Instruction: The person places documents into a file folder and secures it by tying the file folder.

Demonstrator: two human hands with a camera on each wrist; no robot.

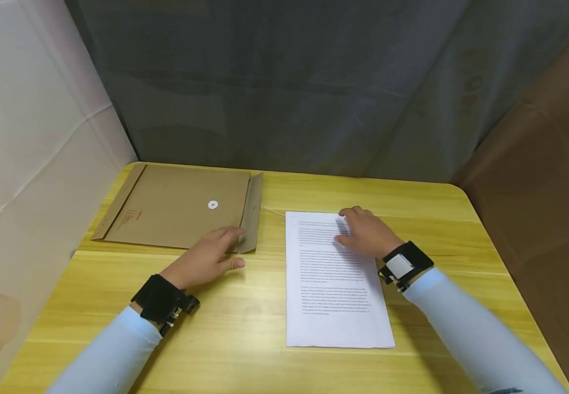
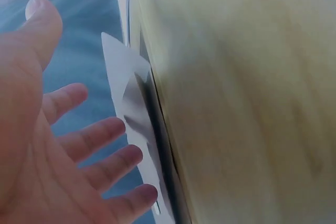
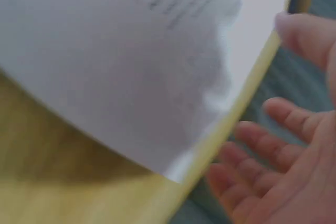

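Note:
A brown kraft envelope (image 1: 176, 207) lies flat at the table's back left, its flap (image 1: 252, 212) standing open along the right side. My left hand (image 1: 225, 249) lies with straight fingers at the envelope's near right corner, beside the flap, and holds nothing. The left wrist view shows its palm (image 2: 79, 145) spread, with a thin sheet edge (image 2: 131, 108) just past the fingertips. A stack of white printed paper (image 1: 333, 295) lies right of centre. My right hand (image 1: 347, 225) rests palm-down on its upper part, fingers relaxed; that palm (image 3: 273, 156) and the paper (image 3: 131, 66) show blurred in the right wrist view.
The yellow wooden table (image 1: 245, 339) is boxed in by a white sheet (image 1: 28, 164) on the left, a grey curtain (image 1: 289, 87) behind and brown cloth (image 1: 550, 180) on the right. Bare wood lies between envelope and paper and along the front edge.

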